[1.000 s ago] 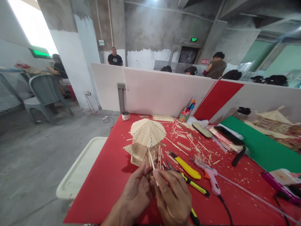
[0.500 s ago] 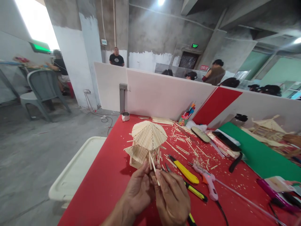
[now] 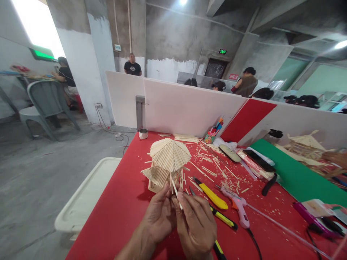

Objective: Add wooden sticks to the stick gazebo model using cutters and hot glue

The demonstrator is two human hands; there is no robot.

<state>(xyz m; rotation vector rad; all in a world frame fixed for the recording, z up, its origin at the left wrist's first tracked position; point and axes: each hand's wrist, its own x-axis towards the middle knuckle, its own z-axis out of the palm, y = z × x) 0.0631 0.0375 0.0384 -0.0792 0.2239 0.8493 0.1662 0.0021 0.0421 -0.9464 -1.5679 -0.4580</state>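
A small pavilion model (image 3: pixel 170 153) of thin wooden sticks, with a two-tiered pointed roof, stands on the red table. My right hand (image 3: pixel 196 225) pinches a wooden stick (image 3: pixel 175 189) between thumb and fingers; it slants up to the model's lower front edge. Close beside it, my left hand (image 3: pixel 158 218) is closed at the front of the model, thumb upward. Its fingertips are partly hidden, so what they grip cannot be made out. Right of my hands lie a yellow utility knife (image 3: pixel 214 196), a second black-and-yellow knife (image 3: pixel 224 218) and a pink glue gun (image 3: pixel 238 206).
Loose sticks and scraps (image 3: pixel 207 159) litter the red table (image 3: pixel 108 216). Behind stand a pen cup (image 3: pixel 210 137), a tape roll (image 3: pixel 143 133) and a white partition (image 3: pixel 187 108). A phone (image 3: pixel 260 160) lies right, near a green board (image 3: pixel 287 169). A white stool (image 3: pixel 84 195) stands left. Several people are beyond.
The view has shifted slightly. Both hands keep almost the same pose at the model's front, and the stick in my right hand stays against the lower edge.
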